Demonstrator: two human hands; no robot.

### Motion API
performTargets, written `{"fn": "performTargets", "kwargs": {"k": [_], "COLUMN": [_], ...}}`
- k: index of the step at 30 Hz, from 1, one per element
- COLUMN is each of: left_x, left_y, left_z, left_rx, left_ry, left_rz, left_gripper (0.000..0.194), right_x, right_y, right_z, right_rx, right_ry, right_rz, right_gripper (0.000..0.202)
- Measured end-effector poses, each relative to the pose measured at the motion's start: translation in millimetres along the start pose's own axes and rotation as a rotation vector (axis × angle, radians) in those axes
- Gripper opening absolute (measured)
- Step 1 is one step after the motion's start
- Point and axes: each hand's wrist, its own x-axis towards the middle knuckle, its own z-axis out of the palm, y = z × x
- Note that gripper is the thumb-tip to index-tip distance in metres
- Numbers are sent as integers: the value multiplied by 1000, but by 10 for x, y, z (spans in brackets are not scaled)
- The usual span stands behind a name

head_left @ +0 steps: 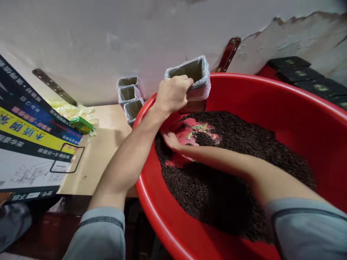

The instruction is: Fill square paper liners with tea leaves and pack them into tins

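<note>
My left hand (175,94) is closed on the near side of a rectangular tin (195,103) lined with a clear plastic bag. The tin is upright at the far left rim of a large red basin (273,90), and its open top shows a bare inside. Down in the basin, my right hand (171,141) reaches against the left wall among dark, dry, twisted leaves (244,144) that look like loose tea. Its fingers are blurred and partly sunk in the leaves, so their grip is unclear. Part of the basin's printed floor (193,131) shows beside this hand.
Several bag-lined tins (134,110) stand left of the basin on a wooden board (105,144). A green packet (81,124), a thin black frame (67,159) and a printed cardboard sheet (35,141) are further left. Dark boxes (309,77) are stacked behind the basin at right.
</note>
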Motion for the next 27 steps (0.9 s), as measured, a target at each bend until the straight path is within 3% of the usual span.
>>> {"fn": "performTargets", "kwargs": {"k": [3, 6, 7, 10, 12, 14, 16, 19, 22, 25, 27], "left_x": [-48, -74, -75, -68, -68, -78, -94, -115, -122, -119, -118], "left_y": [56, 89, 94, 106, 121, 140, 157, 174, 184, 182, 175], "left_z": [-41, -76, -83, -92, -100, -118, -144, -181, -195, -186, -178], "left_rx": [-23, -106, -132, -179, -191, -191, -181, -159, -143, -136, -139], "left_ry": [-22, -27, -23, 2, 28, 55, 82, 116, 119, 106, 107], "left_rz": [26, 30, 29, 26, 20, 14, 5, -8, -12, -15, -22], "left_gripper": [44, 42, 43, 46, 47, 47, 48, 50, 51, 50, 50], "right_x": [-394, -824, -921, -1014, -947, -822, -660, -368, -41, 239, 327], "right_y": [-35, 48, 116, 452, 720, 936, 1052, 1044, 908, 704, 538], "right_z": [194, -4, -153, -681, -964, -1109, -1115, -993, -891, -751, -542], "right_rx": [74, 97, 72, -264, -503, -594, -582, -468, -375, -300, -236], "right_ry": [-159, -353, -322, 197, 507, 659, 756, 911, 943, 856, 747], "right_rz": [40, 32, 41, 58, 194, 402, 528, 503, 427, 333, 235], "right_gripper": [68, 73, 74, 71, 70, 73, 74, 66, 54, 46, 43]}}
